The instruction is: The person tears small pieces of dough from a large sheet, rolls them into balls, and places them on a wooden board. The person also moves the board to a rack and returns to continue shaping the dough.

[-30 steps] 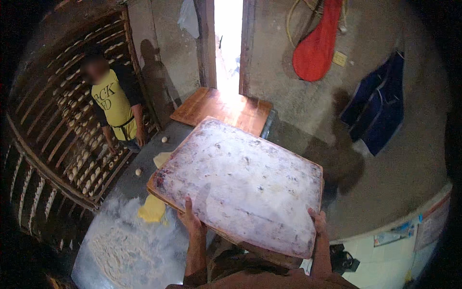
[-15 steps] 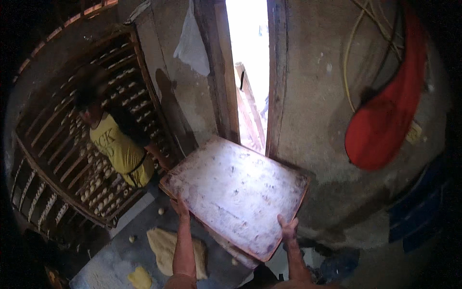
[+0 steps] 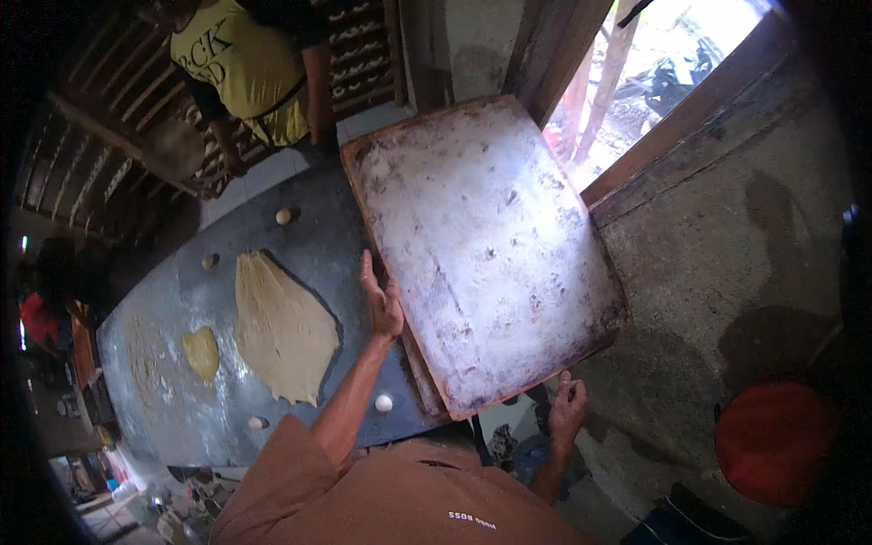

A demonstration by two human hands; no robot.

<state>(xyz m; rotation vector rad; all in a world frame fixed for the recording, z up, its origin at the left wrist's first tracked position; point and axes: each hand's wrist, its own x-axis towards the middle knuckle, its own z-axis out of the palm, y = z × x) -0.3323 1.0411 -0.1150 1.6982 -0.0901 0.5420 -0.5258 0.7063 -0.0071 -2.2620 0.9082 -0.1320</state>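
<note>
A large rectangular baking tray [image 3: 490, 245], floured white with dark stains and rust-brown edges, lies tilted across the table's right end. Below its left edge shows the rim of another tray [image 3: 421, 374]. My left hand [image 3: 385, 307] presses along the top tray's left edge, fingers stretched out. Just off the near right edge is my right hand [image 3: 568, 411], its fingers curled and a fingertip close to the rim; I see nothing in it. Left of the trays, a flat sheet of dough [image 3: 283, 327] lies on the dark table [image 3: 263, 204].
A yellow lump [image 3: 201, 354] and several small dough balls [image 3: 383, 403] lie on the table. Across it stands a person in a yellow shirt [image 3: 241, 64], before racks of dough pieces [image 3: 356, 50]. A wall with a doorway [image 3: 636, 100] bounds the right; a red object [image 3: 772, 442] hangs there.
The tray has come down from being held up in both hands to the table's right end. My right hand has left its edge, and my view has turned and dropped toward the table.
</note>
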